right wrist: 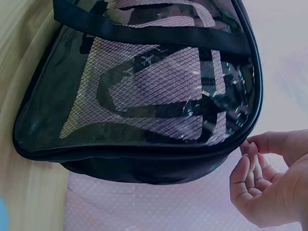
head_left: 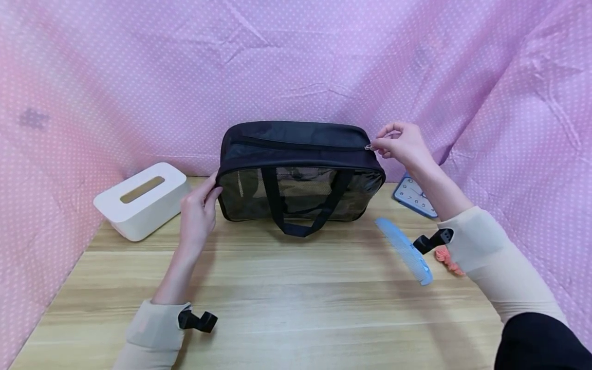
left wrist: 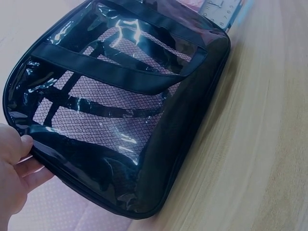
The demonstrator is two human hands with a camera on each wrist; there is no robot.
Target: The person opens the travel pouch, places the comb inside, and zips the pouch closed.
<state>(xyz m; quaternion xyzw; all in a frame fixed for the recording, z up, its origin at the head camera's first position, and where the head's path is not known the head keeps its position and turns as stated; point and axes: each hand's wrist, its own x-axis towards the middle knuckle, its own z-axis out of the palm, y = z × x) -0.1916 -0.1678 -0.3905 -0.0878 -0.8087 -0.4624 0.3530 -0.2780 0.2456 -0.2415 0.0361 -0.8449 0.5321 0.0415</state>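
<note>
Clear-fronted black zip bag (head_left: pixel 302 180), between two hands

Stood upright on the wood-grain table (head_left: pixel 296 288). Left hand (head_left: pixel 199 210) gripped its left edge, thumb in front; right hand (head_left: pixel 402 146) pinched the zipper pull (head_left: pixel 368 147) at its upper right. White tissue box (head_left: pixel 150 209) sat left of the left hand.

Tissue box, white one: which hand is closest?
Left. The left hand holds the bag near the tissue box; the right hand pinches the zipper pull at the bag's other end.
</note>
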